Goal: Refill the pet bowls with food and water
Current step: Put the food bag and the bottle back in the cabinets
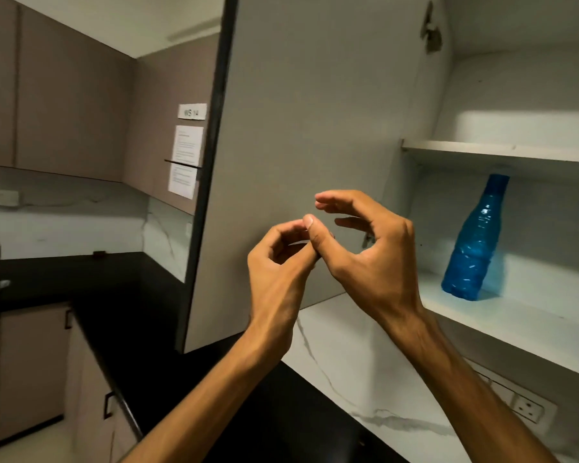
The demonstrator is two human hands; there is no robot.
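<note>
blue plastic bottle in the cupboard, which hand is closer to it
Right. The right hand is just left of the blue plastic bottle, apart from it; the left hand is farther left.

Open grey cupboard door [308, 128] walls off the left side. Lower white shelf [502, 322]: bare to the near and right of the blue textured plastic bottle [473, 242], standing upright. Upper white shelf [502, 150] caps headroom just above it.

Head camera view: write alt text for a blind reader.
Two bare hands, left hand and right hand, hover empty before an open wall cupboard door. A translucent blue plastic bottle stands upright on the white lower shelf.
</note>
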